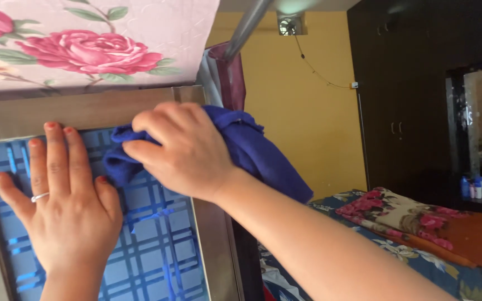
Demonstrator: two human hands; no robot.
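At the patterned glass panel (157, 245), twelve o'clock edge, right hand (182, 147) clamps the blue cloth (252, 147), left hand (62, 206) splayed flat (ring worn); hard pressure risks cracking glass.

Blue cloth (252, 150) bunched under the right hand (182, 150), and it looks soft, matt, with a fleecy or towelling nap. The panel (152, 245) beneath it is glossy, glass or mirror-like, with shiny blue criss-cross bands over a frosted-looking ground. The left hand (62, 206) lies flat on that smooth face, a polished metal ring (39, 197) on one finger. Around the panel runs a frame (101, 108) in brushed, satiny metal, or possibly laminate; hard to tell from here. Above, a floral curtain (85, 39) in matt textured fabric. Overhead, a smooth shiny metal rod (246, 28). On the right, dark semi-gloss wooden wardrobes (397, 95) and printed cotton-like bedding (414, 223).
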